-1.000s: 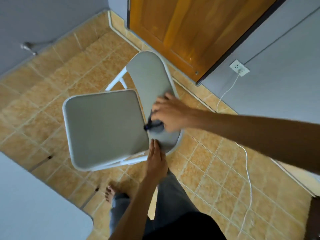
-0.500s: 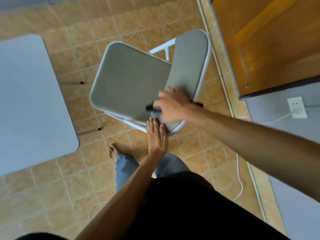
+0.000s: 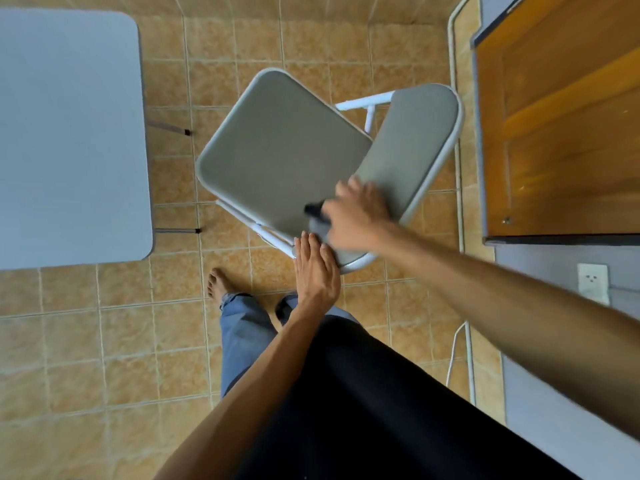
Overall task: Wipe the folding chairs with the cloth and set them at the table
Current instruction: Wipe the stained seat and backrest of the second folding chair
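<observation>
Head view: flat left hand [image 3: 317, 270] rests on the padded grey chair [image 3: 284, 150], centre frame. Blurred right hand [image 3: 360, 216] grips a dark cloth [image 3: 313, 210].

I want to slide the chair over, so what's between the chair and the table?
Head view: only tiled floor between chair and table, plus the table's two leg tips.

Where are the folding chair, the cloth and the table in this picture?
folding chair [image 3: 284, 157]: head view, middle of its grey seat.
cloth [image 3: 314, 210]: head view, dark end sticking out beside the right hand [image 3: 356, 216].
table [image 3: 69, 133]: head view, bare top.
</observation>
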Demonstrator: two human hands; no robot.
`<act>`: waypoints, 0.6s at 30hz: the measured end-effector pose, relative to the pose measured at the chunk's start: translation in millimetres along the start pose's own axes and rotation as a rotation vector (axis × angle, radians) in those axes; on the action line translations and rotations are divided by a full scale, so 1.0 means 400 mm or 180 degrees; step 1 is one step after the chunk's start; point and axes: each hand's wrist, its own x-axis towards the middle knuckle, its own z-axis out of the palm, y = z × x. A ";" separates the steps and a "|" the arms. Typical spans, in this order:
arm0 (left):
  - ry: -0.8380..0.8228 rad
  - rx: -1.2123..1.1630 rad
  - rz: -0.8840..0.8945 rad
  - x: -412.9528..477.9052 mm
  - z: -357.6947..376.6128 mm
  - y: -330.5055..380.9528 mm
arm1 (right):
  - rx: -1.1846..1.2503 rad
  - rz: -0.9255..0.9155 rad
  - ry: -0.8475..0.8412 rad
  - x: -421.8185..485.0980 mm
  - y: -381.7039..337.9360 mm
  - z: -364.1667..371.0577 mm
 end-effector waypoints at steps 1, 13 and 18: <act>-0.0025 0.0082 0.0093 0.002 0.004 -0.006 | 0.0058 -0.0208 -0.0037 -0.039 -0.026 0.011; 0.0200 -0.0060 0.0003 0.032 0.024 -0.026 | -0.0175 0.1277 0.0760 0.204 0.389 -0.166; 0.0136 -0.0039 0.0025 0.032 0.021 -0.028 | 0.0336 0.0301 0.0838 -0.050 0.140 -0.052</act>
